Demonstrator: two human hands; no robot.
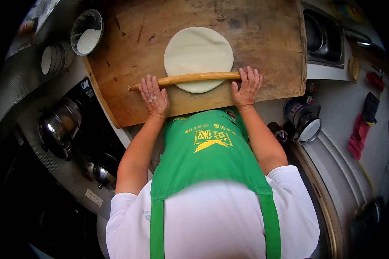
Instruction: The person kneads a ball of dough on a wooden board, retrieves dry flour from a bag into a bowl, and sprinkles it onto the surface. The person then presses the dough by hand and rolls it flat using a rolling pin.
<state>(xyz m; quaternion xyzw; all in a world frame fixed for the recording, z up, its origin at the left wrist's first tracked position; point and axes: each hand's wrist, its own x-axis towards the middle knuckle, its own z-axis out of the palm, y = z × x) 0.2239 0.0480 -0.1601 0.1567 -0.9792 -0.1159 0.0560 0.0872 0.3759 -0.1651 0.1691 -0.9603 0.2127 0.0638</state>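
A round, flat sheet of pale dough (198, 52) lies on a wooden board (134, 47). Across its near part rests a wooden rolling pin (194, 78), whose left end sits slightly lower than its right. My left hand (154, 97), dusted with flour, lies on the pin's left part, palm down with fingers stretched forward. On the pin's right end is my right hand (247, 88), flat, its fingers extended and the thumb apart. Both hands are beside the dough, not on it.
A bowl of white flour (89, 39) stands at the board's upper left corner, with stacked bowls (52, 59) further left. Metal pots (59, 125) are at the left. A sink (324, 36) lies beyond the board's right edge, and a round container (309, 129) stands below it.
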